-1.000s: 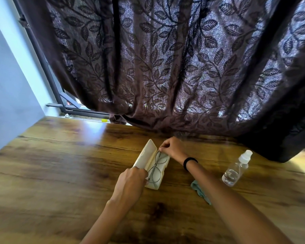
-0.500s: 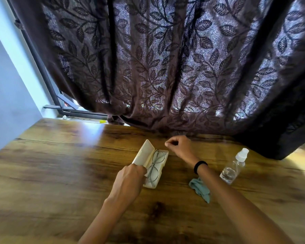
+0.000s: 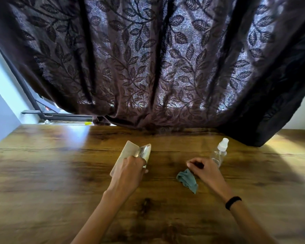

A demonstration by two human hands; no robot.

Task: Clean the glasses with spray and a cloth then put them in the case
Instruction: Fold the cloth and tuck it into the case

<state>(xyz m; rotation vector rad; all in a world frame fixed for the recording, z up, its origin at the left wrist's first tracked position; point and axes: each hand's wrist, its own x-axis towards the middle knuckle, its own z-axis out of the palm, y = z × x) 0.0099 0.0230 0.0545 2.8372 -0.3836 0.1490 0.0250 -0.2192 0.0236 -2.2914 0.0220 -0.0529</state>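
Since the earlier frame your right hand (image 3: 203, 169) has pulled back from the case (image 3: 130, 153) and come down near the cloth (image 3: 187, 180), while the case lid has swung most of the way toward closing. Your left hand (image 3: 128, 170) is wrapped around the near end of the case, gripping it — likely pressing the two halves together, which would explain why the hand sits over the hinge side and covers that end. The glasses (image 3: 143, 152) are inside; only a blurred glint of them shows in the narrow gap at the far end, so you cannot tell how they lie. Your right hand is loosely curled with fingertips drawn together just above the cloth's upper edge; whether it touches or pinches the cloth cannot be told. The cloth lies crumpled on the table (image 3: 60, 173) between your two arms, and the spray bottle (image 3: 220, 152) stands upright just behind your right hand — both set aside, which suggests the wiping is done and only shutting the case remains.
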